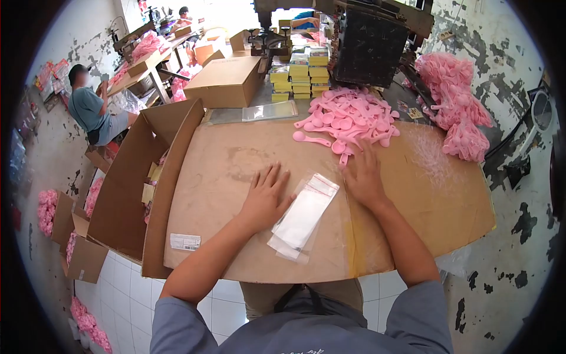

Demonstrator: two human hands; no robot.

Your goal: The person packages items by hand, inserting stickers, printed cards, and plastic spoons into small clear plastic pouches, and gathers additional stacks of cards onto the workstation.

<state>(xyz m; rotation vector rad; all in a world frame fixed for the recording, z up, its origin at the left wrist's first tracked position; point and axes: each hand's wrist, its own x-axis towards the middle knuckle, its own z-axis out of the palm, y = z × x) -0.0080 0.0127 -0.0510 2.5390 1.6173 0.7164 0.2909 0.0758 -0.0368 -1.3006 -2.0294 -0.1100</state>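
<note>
My left hand (265,199) lies flat on the cardboard-covered table (215,200), fingers spread. Its thumb is at the edge of a stack of clear plastic bags (306,212), which lies slanted between my two hands. My right hand (365,182) stretches forward on the cardboard, fingers extended, at the near edge of a heap of pink plastic measuring spoons (354,115). The fingertips are beside the nearest spoons; whether they touch one I cannot tell. One pink spoon (311,139) lies a little apart at the heap's left side.
An open cardboard box (127,189) stands against the table's left edge. Behind are a closed carton (224,79), stacks of yellow-edged cards (300,74) and a dark machine (368,47). Bagged pink spoons (451,88) sit at right. A person (94,109) sits at far left.
</note>
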